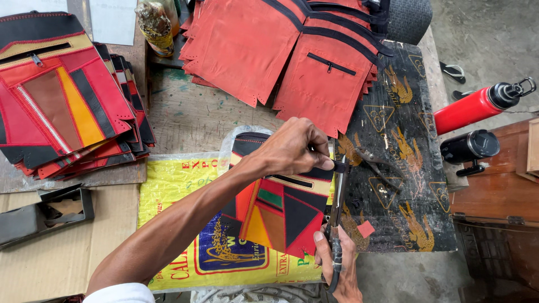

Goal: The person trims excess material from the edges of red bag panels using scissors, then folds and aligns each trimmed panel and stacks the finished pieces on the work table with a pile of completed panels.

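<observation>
Scissors [337, 224] in right hand [338, 264], 2 flasks [477, 106] nr table edge.

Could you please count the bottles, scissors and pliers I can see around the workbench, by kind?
Bottles: 3, a red one, a black one, a clear one
Scissors: 1, in the right hand
Pliers: 1
Total: 5

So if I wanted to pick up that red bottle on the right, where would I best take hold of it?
Probably around the middle of the red bottle. It lies on its side, black cap with a ring pointing right and up, and the round body is bare on top. Come from above, fingers across its width; the ring on the cap might also serve as a hold.
</observation>
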A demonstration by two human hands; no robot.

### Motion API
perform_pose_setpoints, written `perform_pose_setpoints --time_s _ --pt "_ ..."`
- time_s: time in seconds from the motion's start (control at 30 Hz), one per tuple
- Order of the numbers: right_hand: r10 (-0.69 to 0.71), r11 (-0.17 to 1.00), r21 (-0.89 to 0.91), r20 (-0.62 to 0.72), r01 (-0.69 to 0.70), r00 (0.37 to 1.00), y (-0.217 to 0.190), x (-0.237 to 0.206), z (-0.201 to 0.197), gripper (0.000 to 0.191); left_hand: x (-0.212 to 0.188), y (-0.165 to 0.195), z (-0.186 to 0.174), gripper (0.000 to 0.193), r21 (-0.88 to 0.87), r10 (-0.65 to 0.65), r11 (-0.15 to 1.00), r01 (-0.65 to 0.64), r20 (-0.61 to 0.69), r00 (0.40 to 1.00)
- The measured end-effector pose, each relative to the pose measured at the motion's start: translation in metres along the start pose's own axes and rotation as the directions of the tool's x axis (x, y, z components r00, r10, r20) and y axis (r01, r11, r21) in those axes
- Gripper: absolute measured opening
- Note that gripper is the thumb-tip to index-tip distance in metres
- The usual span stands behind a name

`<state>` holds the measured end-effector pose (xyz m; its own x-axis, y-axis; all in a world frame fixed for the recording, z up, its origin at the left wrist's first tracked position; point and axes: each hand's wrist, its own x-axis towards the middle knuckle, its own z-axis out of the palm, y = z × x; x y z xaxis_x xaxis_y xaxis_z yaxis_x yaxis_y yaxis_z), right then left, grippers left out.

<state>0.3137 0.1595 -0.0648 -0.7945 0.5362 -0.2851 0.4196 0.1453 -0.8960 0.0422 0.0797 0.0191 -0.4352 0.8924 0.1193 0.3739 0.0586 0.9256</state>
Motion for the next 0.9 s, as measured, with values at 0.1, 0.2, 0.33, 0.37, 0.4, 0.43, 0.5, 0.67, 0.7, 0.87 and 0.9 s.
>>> perform_pose_setpoints --time_s 0.1,0.2,0.33,0.37,0.4,0.43,0.5,0.67,0.7,0.87,0.9 --pt "0.020 1.000 0.007 -0.010 -0.020 1.000 0.0028 0.0007 0.0008 0.031 0.0001 -0.0010 0.0010 0.019 0.007 -0.005 1.000 0.005 0.005 1.000" --pt "0.043 0.999 0.020 -0.020 -0.042 0.999 0.0046 0.0014 0.0020 0.031 0.0003 -0.0022 0.0019 0.019 -0.003 -0.001 1.000 0.001 0.002 1.000" --pt "0.056 0.998 0.037 -0.037 -0.054 0.998 0.0048 0.0003 0.0035 0.031 0.0008 -0.0023 0.0028 0.019 0.010 0.009 1.000 -0.009 -0.004 1.000" --pt "0.051 0.998 0.047 -0.035 -0.049 0.998 0.0046 -0.0003 0.0038 0.031 0.0007 -0.0022 0.0029 0.019 0.007 0.008 1.000 -0.008 -0.001 1.000" --pt "0.046 0.997 0.058 -0.034 -0.044 0.998 0.0043 -0.0008 0.0041 0.031 0.0007 -0.0021 0.0031 0.019 0.004 0.006 1.000 -0.006 0.001 1.000" --pt "0.040 0.997 0.068 -0.033 -0.037 0.999 0.0040 -0.0010 0.0044 0.031 0.0007 -0.0019 0.0028 0.019 0.011 0.006 1.000 -0.006 0.001 1.000" --pt "0.022 0.998 0.059 -0.035 -0.020 0.999 0.0038 -0.0012 0.0046 0.030 0.0005 -0.0017 0.0032 0.019 0.022 0.002 1.000 -0.002 0.005 1.000" --pt "0.013 0.999 0.039 -0.058 -0.011 0.998 0.0049 -0.0011 0.0057 0.029 0.0008 -0.0023 0.0047 0.018 0.007 0.016 1.000 -0.016 0.002 1.000" --pt "0.014 0.999 0.038 -0.060 -0.012 0.998 0.0052 -0.0008 0.0064 0.029 0.0008 -0.0026 0.0048 0.017 0.000 0.023 1.000 -0.023 0.002 1.000" --pt "0.042 0.998 0.049 -0.087 -0.037 0.995 0.0076 -0.0037 0.0093 0.031 0.0021 -0.0042 0.0073 0.017 0.001 0.034 0.999 -0.034 0.014 0.999" --pt "0.053 0.998 0.052 -0.094 -0.048 0.994 0.0084 -0.0046 0.0094 0.034 0.0029 -0.0043 0.0083 0.017 0.000 0.046 0.999 -0.046 0.019 0.999"
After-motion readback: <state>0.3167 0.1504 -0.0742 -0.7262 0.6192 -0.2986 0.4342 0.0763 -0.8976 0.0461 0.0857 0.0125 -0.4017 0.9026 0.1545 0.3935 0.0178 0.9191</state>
